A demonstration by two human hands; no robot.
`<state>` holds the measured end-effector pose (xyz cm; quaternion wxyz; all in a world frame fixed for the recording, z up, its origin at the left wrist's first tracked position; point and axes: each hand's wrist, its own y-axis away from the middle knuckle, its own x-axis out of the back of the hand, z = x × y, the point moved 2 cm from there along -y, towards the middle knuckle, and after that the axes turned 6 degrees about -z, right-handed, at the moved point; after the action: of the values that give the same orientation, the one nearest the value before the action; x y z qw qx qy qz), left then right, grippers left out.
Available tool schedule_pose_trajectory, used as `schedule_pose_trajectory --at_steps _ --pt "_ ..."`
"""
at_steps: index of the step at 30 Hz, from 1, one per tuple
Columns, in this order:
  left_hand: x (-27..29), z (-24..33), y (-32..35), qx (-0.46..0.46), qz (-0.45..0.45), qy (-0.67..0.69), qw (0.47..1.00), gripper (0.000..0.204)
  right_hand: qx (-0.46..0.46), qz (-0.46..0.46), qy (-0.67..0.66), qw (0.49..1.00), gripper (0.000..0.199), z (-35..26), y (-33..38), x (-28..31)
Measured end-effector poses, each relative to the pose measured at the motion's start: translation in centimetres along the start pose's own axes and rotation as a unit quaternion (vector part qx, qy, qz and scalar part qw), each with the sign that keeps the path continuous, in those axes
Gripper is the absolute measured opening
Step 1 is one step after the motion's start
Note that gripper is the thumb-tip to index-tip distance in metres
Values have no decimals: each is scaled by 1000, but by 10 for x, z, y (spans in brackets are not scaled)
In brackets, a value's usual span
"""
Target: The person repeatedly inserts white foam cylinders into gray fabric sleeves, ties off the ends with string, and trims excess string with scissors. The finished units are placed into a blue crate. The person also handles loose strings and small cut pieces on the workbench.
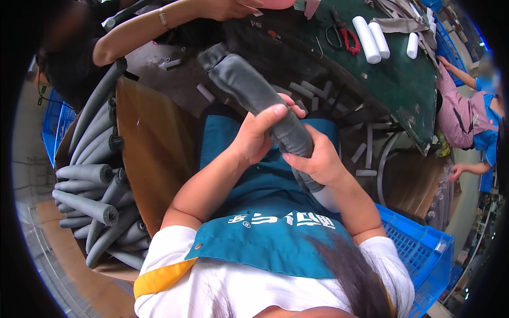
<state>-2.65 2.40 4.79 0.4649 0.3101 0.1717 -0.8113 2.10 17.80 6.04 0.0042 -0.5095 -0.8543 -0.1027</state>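
Note:
A thick dark grey tube [241,79], covered in a wrinkled sleeve, slants across my lap from upper left to lower right. Its far end narrows to a folded tip. My left hand [260,130] is closed around the middle, thumb on top and fingertips showing on the far side. Lower down, my right hand [318,161] grips the tube near its near end, thumb across the top. Beneath both hands lies my teal apron [260,180].
A cardboard box [154,143] of grey foam tubes [87,204] stands at left. Scissors [344,40] and white rolls [366,40] lie on the green table [392,79]. A blue crate [419,244] is at right. Co-workers' arms [175,18] reach in; white pieces [205,93] litter the floor.

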Motion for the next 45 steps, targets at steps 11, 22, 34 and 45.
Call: schedule_pose_trajectory --at_steps 11,22,34,45 --pt "-7 -1 -4 1 10 19 1000 36 -7 13 -47 999 42 4 17 -19" --pt "-8 37 1 -57 -71 -17 996 29 -38 -84 -50 995 39 18 17 -24" --pt "-17 25 23 -119 -108 -254 954 23 134 -79 220 963 68 -25 5 32" --pt "-25 10 24 -187 -141 -323 917 35 430 -4 508 746 37 -133 11 22"
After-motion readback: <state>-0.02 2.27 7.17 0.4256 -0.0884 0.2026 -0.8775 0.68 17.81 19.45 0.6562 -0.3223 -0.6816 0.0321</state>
